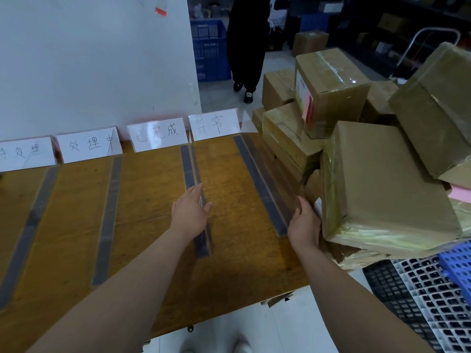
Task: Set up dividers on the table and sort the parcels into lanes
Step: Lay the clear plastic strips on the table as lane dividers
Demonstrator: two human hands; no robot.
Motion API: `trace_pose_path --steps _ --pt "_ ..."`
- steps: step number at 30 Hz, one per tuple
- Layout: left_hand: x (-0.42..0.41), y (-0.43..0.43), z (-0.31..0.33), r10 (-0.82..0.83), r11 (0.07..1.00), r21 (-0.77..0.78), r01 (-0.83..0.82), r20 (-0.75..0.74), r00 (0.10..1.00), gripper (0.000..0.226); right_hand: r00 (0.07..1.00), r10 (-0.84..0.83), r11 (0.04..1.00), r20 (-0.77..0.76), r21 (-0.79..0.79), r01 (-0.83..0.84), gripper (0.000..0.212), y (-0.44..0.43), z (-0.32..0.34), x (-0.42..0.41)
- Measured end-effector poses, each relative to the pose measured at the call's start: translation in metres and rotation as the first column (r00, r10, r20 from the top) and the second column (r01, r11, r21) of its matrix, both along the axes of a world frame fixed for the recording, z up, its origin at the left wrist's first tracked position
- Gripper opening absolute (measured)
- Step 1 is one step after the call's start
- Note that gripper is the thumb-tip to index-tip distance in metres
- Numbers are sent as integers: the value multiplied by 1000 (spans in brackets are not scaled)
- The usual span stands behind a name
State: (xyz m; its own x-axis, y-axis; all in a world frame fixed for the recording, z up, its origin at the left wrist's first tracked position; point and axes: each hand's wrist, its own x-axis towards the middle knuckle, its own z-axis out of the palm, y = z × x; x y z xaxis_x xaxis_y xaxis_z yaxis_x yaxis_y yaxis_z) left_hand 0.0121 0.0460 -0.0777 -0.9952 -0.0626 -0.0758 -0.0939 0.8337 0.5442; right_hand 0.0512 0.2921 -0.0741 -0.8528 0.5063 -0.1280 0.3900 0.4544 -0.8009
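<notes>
Dividers [108,225] stripe the table [153,200]. Your left hand [191,212] rests flat, fingers straight, on the third divider [187,169]; your right hand [303,222] pinches the rightmost divider [257,174], beside the parcels [382,179].

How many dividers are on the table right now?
4: far-left divider by the frame edge; second divider left of centre; third divider under the left hand; fourth divider near the table right edge, held by the right hand. More may lie beyond the left frame edge.
</notes>
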Motion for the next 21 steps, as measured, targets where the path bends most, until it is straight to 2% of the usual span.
trace_pose_path --steps 5,10,14,17,21 --pt "1 0 0 3 1000 -6 -3 9 1000 60 1000 -1 1000 13 9 1 44 0 0 0" --pt "2 0 1 13 1000 3 -13 15 1000 60 1000 25 995 9 92 -25 46 -2 1 4" --pt "6 -1 6 5 1000 10 -5 10 1000 62 992 129 953 -11 279 -121 47 -4 0 15" --pt "13 -4 12 6 1000 -3 -6 5 1000 62 980 192 850 49 491 -192 49 -8 -2 22" --pt "19 -9 24 1 1000 -26 -1 -15 1000 62 970 232 809 69 540 -231 50 -16 6 20"
